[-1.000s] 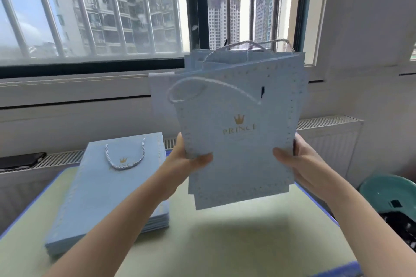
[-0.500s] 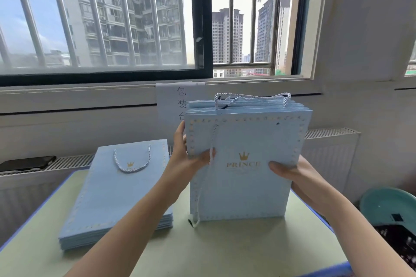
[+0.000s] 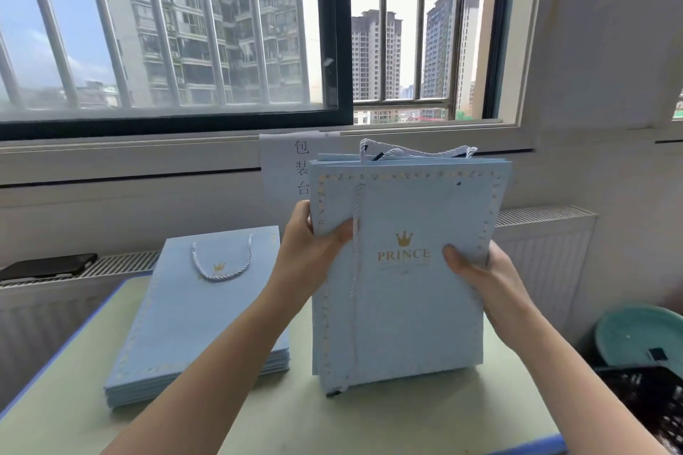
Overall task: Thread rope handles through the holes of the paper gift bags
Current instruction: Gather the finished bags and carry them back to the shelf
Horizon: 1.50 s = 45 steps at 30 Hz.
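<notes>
Both hands (image 3: 403, 262) grip upright bags (image 3: 403, 307) (seemingly several).

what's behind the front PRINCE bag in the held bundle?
More blue bags, edges showing above the front PRINCE bag, with a looped rope handle. Count is hidden. Behind them, a sign, partly covered.

Behind the green tabletop (image 3: 425, 425) runs a white radiator (image 3: 543, 233) — a dark phone (image 3: 48, 265) lies on its left stretch, a paper sign (image 3: 284, 166) hangs above it, and a teal basin (image 3: 643, 334) sits off its right end.
</notes>
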Tool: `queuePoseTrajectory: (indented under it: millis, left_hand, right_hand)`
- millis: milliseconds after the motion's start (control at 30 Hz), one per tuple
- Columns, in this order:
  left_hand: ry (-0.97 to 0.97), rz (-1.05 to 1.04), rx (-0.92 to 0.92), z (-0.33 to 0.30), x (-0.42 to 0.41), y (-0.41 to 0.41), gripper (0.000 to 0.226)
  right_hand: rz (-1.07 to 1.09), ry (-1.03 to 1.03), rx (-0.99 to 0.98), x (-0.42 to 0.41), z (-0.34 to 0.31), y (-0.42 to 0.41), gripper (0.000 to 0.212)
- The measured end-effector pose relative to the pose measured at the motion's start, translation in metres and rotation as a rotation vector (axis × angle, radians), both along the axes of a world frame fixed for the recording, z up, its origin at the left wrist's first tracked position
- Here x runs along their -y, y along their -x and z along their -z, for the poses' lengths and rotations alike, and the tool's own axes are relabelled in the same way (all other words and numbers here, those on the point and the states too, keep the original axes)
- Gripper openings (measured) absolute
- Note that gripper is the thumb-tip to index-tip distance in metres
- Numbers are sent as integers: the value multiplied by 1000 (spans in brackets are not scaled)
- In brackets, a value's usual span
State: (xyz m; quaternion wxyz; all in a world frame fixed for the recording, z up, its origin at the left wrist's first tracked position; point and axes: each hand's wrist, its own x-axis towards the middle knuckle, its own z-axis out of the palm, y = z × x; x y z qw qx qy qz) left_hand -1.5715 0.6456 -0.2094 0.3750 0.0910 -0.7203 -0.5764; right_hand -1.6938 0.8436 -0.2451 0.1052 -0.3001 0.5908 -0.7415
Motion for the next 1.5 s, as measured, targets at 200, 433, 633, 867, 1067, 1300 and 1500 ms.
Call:
queuePoseTrajectory:
  millis: [200, 433, 633, 867, 1067, 1300, 1500]
  left_hand:
    - [-93, -76, 177, 20, 7, 21, 72]
    - [438, -415, 673, 66, 6, 32, 84]
    - [1117, -418, 593, 49, 25, 41, 42]
    - [907, -145, 594, 34, 53, 70, 38]
    - [343, 44, 502, 24, 49, 95, 29]
    - [398, 58, 584, 32, 58, 107, 24]
    - [526, -74, 612, 33, 56, 121, 22]
  right_hand:
    - [68, -218, 26, 12, 10, 16, 34]
    - [94, -599, -41, 32, 45, 41, 19]
    - [63, -953, -135, 33, 50, 53, 43]
    - [292, -1136, -535, 51, -4, 55, 44]
    - [-202, -1220, -657, 102, -19, 7, 47]
    - [50, -1409, -835, 117, -15, 15, 31]
    - [531, -1043, -666, 100, -21, 89, 14]
